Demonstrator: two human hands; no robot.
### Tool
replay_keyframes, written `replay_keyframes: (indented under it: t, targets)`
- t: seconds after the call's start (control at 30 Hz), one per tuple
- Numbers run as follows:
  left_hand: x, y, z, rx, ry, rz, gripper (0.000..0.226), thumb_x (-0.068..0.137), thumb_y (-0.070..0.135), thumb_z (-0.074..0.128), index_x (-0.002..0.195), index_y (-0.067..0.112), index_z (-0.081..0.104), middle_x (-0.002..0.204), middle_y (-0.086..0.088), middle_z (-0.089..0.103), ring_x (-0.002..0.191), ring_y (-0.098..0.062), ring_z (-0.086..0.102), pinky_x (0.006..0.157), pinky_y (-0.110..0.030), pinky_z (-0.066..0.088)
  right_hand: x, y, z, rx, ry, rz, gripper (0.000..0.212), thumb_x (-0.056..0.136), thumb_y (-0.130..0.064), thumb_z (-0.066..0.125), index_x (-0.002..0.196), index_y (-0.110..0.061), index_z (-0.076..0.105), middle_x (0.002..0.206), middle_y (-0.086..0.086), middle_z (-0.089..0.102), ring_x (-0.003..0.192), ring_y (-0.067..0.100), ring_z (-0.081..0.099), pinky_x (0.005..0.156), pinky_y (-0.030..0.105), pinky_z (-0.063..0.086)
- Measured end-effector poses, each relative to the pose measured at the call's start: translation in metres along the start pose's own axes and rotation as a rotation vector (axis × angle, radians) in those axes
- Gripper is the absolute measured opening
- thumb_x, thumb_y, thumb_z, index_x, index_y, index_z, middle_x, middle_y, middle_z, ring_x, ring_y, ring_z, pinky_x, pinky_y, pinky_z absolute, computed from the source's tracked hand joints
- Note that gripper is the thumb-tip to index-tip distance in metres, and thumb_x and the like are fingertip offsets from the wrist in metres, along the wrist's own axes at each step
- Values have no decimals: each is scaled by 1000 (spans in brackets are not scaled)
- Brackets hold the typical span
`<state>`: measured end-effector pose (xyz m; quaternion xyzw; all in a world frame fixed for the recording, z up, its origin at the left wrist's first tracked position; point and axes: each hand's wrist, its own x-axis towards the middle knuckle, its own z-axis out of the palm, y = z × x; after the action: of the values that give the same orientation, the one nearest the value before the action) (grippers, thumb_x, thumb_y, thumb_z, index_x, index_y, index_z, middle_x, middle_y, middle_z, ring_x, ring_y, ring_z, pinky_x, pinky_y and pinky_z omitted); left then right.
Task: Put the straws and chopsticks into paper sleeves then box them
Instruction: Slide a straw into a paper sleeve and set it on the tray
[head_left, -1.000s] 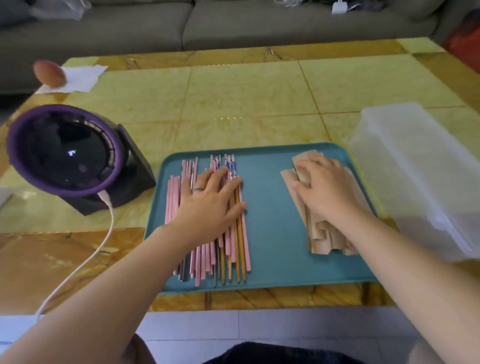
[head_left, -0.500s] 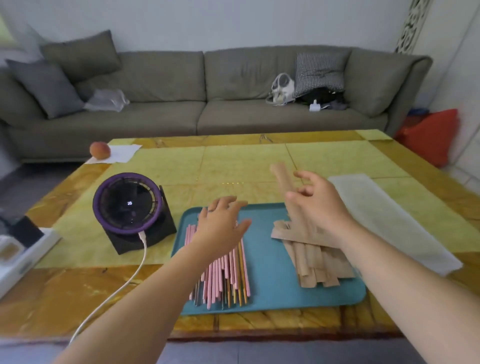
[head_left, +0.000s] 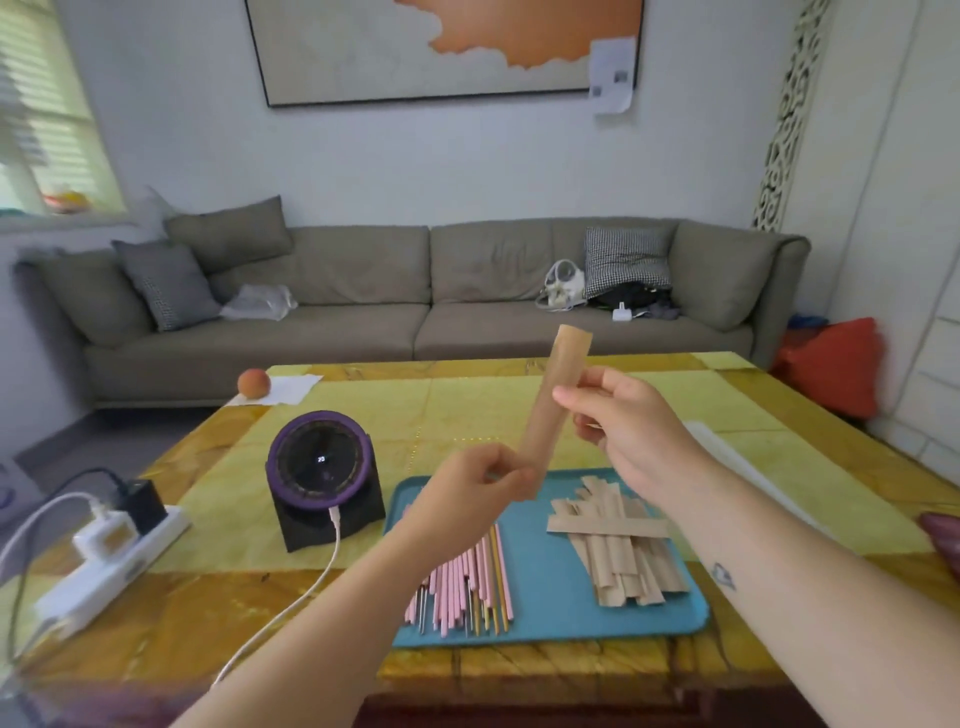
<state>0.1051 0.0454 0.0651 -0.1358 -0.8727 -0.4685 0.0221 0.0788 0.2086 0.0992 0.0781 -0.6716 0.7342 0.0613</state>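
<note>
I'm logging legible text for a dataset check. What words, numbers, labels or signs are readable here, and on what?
"25", tiny, seemingly: lit display in the middle of the purple fan.
Paper sheet stuck on the painting: dark marks, too blurred to read.
Paper sleeve, tray, power strip: no text visible.

One paper sleeve (head_left: 558, 395) aloft
The brown paper sleeve tilts near upright, left hand (head_left: 470, 493) pinching its lower end, right hand (head_left: 628, 426) its middle. The sleeve pile (head_left: 618, 551) lies heaped on the teal tray's (head_left: 540, 587) right; pink straws (head_left: 457, 587) and yellow chopsticks (head_left: 497, 587) lie bundled on its left.
</note>
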Motion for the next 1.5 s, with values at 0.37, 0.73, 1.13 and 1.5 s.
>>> replay_keyframes:
  t: [0.37, 0.73, 1.13, 1.5]
  targets:
    - [-32, 11, -52, -404, 488, -58, 17, 94, 21, 55, 108, 27, 62, 102, 5, 67, 93, -6, 64, 82, -27, 51, -39, -49, -22, -472, -109, -362, 26, 76, -3, 73, 64, -25, 64, 82, -1, 71, 75, 19, 55, 76, 27, 46]
    - [-37, 2, -19, -1500, 127, -277, 51, 98, 49, 29, 121, 11, 56, 125, -13, 62, 111, -27, 60, 81, -44, 53, -47, 6, -4, -699, -177, -431, 36, 78, 1, 69, 66, -32, 63, 82, 0, 67, 70, 18, 55, 72, 27, 46]
    - [-4, -60, -60, -454, 208, -104, 24, 95, 40, 46, 114, 33, 59, 104, 12, 70, 96, -2, 65, 93, -31, 47, -1, 55, 17, -1028, -430, -142, 8, 85, -24, 64, 80, -28, 70, 83, -7, 70, 81, 15, 65, 76, 31, 50]
    - [24, -88, -27, 63, -206, 78, 23, 84, 40, 65, 102, 26, 64, 99, 15, 69, 95, 3, 63, 92, -34, 51, 22, 58, 54, -827, -489, -288, 19, 83, -11, 65, 97, -24, 60, 83, -5, 69, 82, 7, 63, 81, 19, 45]
